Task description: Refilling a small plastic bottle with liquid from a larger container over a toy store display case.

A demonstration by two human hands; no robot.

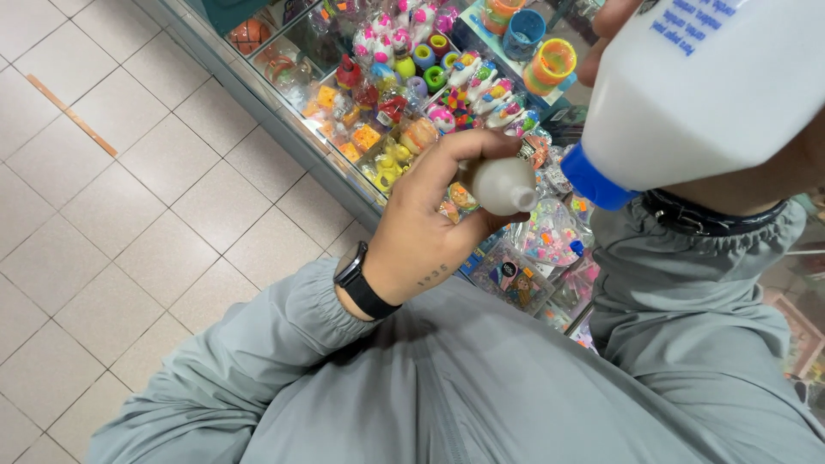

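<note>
My left hand (427,225) is closed around a small translucent white bottle (504,186), its open mouth pointing right. My right hand (773,172) grips a big white plastic bottle (705,94) with a blue cap (593,179), tilted so the cap points down-left, close to the small bottle's mouth. Both arms wear grey jacket sleeves; a black watch (361,279) sits on the left wrist and a black band (705,215) on the right wrist. Most of my right hand is hidden behind the big bottle.
Below the hands stands a glass display counter (284,129) packed with small colourful toys (404,94) and bright cups (550,60). Beige floor tiles (129,198) spread to the left, with an orange strip (73,116) on them.
</note>
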